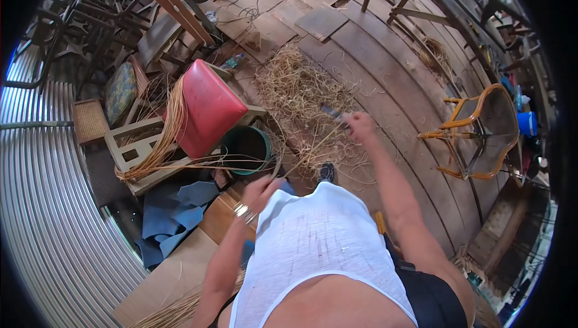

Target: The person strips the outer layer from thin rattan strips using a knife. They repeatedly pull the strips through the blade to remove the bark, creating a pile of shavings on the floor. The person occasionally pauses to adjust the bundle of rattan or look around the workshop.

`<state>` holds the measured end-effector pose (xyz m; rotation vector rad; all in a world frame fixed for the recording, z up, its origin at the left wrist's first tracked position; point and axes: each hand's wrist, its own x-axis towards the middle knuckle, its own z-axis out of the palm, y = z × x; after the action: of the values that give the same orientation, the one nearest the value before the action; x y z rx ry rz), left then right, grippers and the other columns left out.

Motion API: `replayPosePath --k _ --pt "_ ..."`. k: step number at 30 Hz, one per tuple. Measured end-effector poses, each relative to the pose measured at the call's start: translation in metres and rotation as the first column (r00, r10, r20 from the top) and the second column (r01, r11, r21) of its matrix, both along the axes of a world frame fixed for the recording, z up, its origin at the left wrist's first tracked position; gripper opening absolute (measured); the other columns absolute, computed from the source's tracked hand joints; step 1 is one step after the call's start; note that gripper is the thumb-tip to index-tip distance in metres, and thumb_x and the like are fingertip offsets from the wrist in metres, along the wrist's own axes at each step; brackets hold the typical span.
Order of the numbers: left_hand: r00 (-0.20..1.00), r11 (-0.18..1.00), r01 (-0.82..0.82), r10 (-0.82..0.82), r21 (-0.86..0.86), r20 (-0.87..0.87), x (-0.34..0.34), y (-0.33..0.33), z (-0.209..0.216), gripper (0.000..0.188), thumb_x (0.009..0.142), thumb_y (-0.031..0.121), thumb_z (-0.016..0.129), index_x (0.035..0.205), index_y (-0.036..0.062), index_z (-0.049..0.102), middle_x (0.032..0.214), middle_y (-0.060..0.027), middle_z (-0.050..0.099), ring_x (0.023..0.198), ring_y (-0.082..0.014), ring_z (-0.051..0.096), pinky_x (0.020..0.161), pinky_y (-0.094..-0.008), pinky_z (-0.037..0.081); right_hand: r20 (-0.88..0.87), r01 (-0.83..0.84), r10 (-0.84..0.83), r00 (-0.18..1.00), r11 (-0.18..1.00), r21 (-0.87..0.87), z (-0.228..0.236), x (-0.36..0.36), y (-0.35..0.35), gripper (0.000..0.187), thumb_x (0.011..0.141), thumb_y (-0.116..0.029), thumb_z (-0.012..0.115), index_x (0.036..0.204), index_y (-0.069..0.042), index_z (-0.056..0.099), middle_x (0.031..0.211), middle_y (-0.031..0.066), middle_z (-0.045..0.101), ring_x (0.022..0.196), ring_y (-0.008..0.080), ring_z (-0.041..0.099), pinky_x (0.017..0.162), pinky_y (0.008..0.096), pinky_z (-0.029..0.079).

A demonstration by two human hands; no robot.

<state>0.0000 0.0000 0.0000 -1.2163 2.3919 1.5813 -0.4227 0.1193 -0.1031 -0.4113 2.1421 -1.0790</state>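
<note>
My right hand [361,127] is stretched out ahead, closed around a knife [331,111] whose dark blade points away to the left. A thin cane strip [310,151] runs taut-looking from the knife back toward my left hand [259,193]. That hand, with a metal watch on the wrist, is closed on the strip close to my body; its fingertips are slightly blurred. Below and beyond the knife lies a heap of pale cane shavings [295,78] on the floor. Whether the blade touches the strip is hard to make out.
A red-cushioned chair [211,108] carries a bundle of long cane strands [171,126]. Beside it stands a dark green bucket [250,150]. Blue sheet scraps [174,216] lie at the left. An orange-framed rattan chair [481,126] stands at the right, near a blue container [527,124].
</note>
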Motion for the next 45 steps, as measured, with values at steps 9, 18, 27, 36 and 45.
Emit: replayPosePath --k 9,18,27,36,45 --pt "0.79 0.999 0.03 0.002 -0.041 0.613 0.194 -0.004 -0.078 0.064 0.084 0.054 0.061 0.12 0.0012 0.056 0.107 -0.0216 0.063 0.099 -0.0304 0.062 0.087 -0.0375 0.048 -0.101 0.183 -0.173 0.98 0.978 0.102 0.043 -0.056 0.037 0.036 0.087 -0.039 0.065 0.073 -0.006 0.061 0.052 0.0036 0.058 0.042 0.0106 0.054 0.041 0.0269 0.042" --pt "0.999 0.732 0.035 -0.018 0.681 -0.032 -0.158 0.001 -0.07 0.049 0.093 0.038 0.059 0.121 -0.0018 0.055 0.097 -0.0073 0.064 0.081 -0.0127 0.063 0.066 -0.0241 0.048 0.083 0.091 -0.086 0.993 0.994 -0.062 0.024 0.093 0.014 0.036 0.088 -0.037 0.065 0.069 -0.008 0.056 0.053 0.0022 0.056 0.039 0.0086 0.048 0.036 0.0254 0.038" --pt "0.963 0.95 0.252 -0.228 0.186 -0.144 -0.105 0.013 -0.067 0.038 0.095 0.034 0.053 0.077 0.0013 0.06 0.066 -0.0057 0.055 0.06 -0.014 0.048 0.058 -0.0304 0.041 0.014 0.204 -0.205 0.979 0.977 0.057 0.018 0.028 0.041 0.036 0.086 -0.04 0.065 0.076 -0.005 0.063 0.055 0.0045 0.059 0.042 0.0122 0.055 0.038 0.0269 0.041" --pt "0.788 0.943 0.282 -0.333 0.178 0.518 0.131 -0.03 -0.066 0.051 0.087 0.046 0.06 0.116 0.0041 0.063 0.108 -0.0194 0.066 0.101 -0.0262 0.064 0.087 -0.0374 0.048 -0.187 0.163 -0.134 0.973 0.975 0.153 0.026 -0.028 0.065 0.036 0.087 -0.039 0.063 0.075 -0.005 0.062 0.055 0.0041 0.06 0.043 0.0104 0.055 0.041 0.0268 0.043" --pt "0.997 0.779 0.026 0.023 0.626 -0.071 -0.133 -0.011 -0.079 0.056 0.09 0.041 0.062 0.126 -0.0007 0.052 0.113 -0.0127 0.061 0.083 -0.0164 0.063 0.06 -0.0265 0.049 -0.047 -0.065 0.065 0.997 0.998 0.001 0.026 0.112 -0.001 0.033 0.086 -0.036 0.065 0.074 -0.005 0.063 0.055 0.0035 0.06 0.049 0.0104 0.059 0.046 0.0274 0.045"
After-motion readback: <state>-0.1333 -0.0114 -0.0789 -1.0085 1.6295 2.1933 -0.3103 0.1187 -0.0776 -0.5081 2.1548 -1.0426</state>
